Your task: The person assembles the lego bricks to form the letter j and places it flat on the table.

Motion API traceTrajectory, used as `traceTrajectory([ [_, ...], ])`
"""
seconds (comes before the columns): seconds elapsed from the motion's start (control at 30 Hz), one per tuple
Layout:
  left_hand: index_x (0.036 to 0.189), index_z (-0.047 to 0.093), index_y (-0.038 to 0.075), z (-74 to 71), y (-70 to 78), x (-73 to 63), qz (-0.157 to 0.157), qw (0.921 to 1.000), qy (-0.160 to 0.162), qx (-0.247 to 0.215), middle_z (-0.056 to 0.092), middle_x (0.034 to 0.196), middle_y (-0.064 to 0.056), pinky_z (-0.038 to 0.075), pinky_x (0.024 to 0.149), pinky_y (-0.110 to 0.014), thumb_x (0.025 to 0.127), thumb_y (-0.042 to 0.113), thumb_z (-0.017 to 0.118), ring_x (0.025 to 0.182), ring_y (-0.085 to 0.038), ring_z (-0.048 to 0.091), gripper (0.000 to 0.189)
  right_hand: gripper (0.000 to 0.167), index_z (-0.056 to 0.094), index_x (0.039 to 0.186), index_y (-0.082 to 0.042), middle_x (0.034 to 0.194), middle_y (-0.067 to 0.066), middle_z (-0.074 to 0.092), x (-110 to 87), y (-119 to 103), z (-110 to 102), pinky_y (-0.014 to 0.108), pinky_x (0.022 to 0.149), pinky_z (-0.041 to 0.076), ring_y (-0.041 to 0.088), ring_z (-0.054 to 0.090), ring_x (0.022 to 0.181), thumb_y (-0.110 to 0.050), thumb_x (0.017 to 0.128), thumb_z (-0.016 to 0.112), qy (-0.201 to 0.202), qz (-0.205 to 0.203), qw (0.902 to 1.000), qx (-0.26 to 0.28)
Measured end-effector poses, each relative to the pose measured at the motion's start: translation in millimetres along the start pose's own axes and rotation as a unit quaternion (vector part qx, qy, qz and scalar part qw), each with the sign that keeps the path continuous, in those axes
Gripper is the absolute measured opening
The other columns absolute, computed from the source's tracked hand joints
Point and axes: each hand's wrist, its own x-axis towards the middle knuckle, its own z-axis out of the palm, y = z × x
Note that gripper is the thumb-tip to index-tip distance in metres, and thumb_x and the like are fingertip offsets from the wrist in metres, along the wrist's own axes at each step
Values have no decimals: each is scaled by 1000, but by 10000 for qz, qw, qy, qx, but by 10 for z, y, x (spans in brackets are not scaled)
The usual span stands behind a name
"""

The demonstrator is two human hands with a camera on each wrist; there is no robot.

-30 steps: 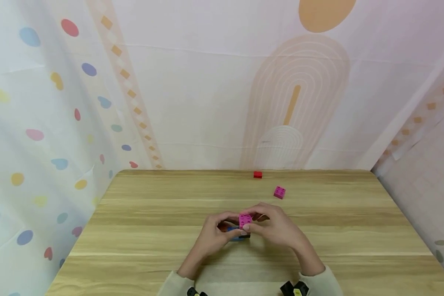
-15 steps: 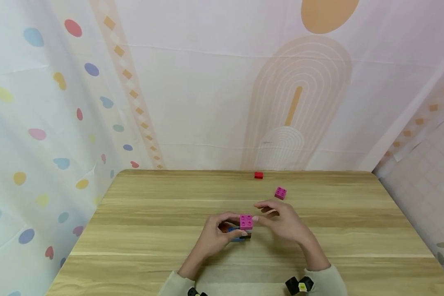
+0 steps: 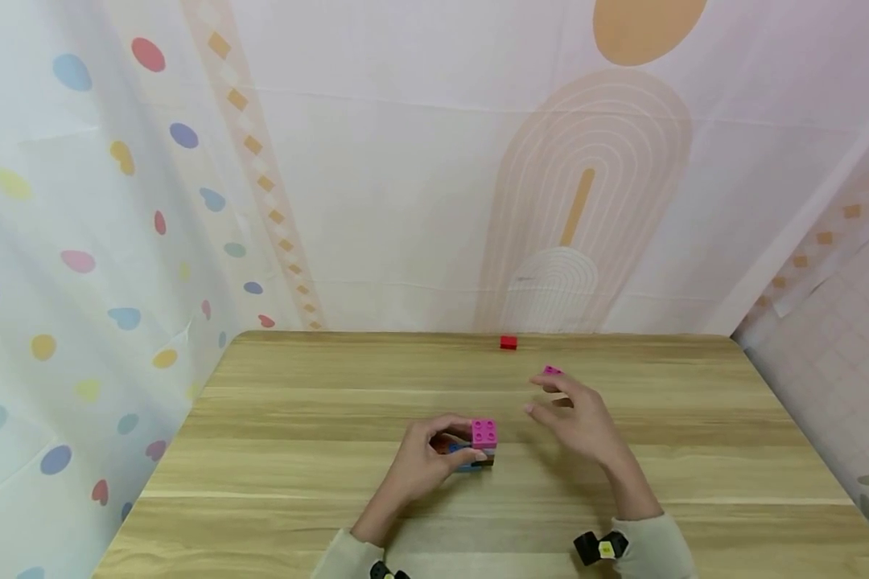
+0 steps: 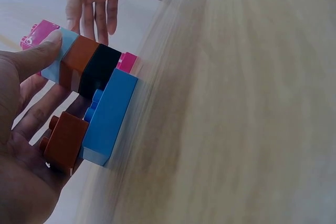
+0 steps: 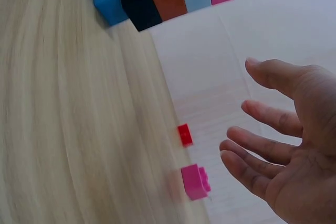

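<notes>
My left hand (image 3: 420, 462) grips a stack of toy building bricks, thumb on the near side. In the left wrist view the stack has a long blue brick (image 4: 111, 119) as its base. A brown brick (image 4: 65, 140) sits on one end. On the other end rise a black brick (image 4: 100, 69), an orange-brown brick (image 4: 77, 59), a light blue brick (image 4: 56, 64) and a pink brick (image 3: 484, 433) on top. My right hand (image 3: 579, 418) is apart from the stack, fingers spread and holding nothing. It partly covers a loose pink brick (image 5: 193, 182) in the head view.
A small red brick (image 3: 508, 342) lies near the back edge of the wooden table (image 3: 333, 386). Behind the table hangs a patterned cloth (image 3: 405, 201), with another spotted cloth (image 3: 80, 362) along the left side.
My right hand has let go of the stack's top pink brick and moved right and away, toward the loose pink brick. The left hand keeps its grip on the stack.
</notes>
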Motion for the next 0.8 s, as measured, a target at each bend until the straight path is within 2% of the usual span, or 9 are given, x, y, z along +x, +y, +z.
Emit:
traceTrajectory([
  [0.13, 112, 76, 25, 1, 1, 6, -51, 10000, 16, -2, 78, 108, 3, 56, 78, -22, 84, 26, 86, 96, -18, 71, 30, 48, 63, 137, -8, 138, 16, 64, 30, 59, -63, 53, 102, 53, 37, 60, 127, -26, 94, 77, 124, 33, 9999, 18],
  [0.33, 113, 76, 25, -4, 2, 4, -57, 10000, 15, 6, 77, 108, 3, 56, 78, -21, 85, 27, 86, 97, -18, 71, 30, 55, 59, 142, -9, 144, 19, 59, 62, 145, -167, 57, 100, 52, 42, 57, 129, -35, 96, 74, 116, 480, 9987, -78],
  [0.43, 112, 76, 24, -3, -2, 4, -56, 10000, 3, 5, 77, 108, 3, 56, 78, -21, 85, 27, 86, 97, -19, 71, 29, 56, 58, 144, -8, 147, 20, 56, 83, 189, -204, 58, 100, 52, 43, 56, 131, -34, 96, 73, 97, 663, 9977, -101],
  [0.6, 112, 76, 24, -3, 0, 1, -70, 9999, 18, 77, 77, 108, 2, 55, 78, -21, 85, 27, 86, 94, -14, 69, 29, 53, 57, 144, -5, 147, 21, 55, 145, 277, -224, 56, 102, 51, 42, 56, 130, -24, 96, 73, 180, 645, 9976, -188],
  [0.8, 111, 76, 25, -1, 0, 8, -54, 9999, 31, 81, 78, 108, 3, 55, 76, -22, 84, 28, 86, 91, -11, 68, 29, 57, 55, 145, -3, 148, 23, 54, 220, 365, -232, 55, 102, 52, 42, 56, 130, -24, 96, 74, 211, 706, 9969, -287],
])
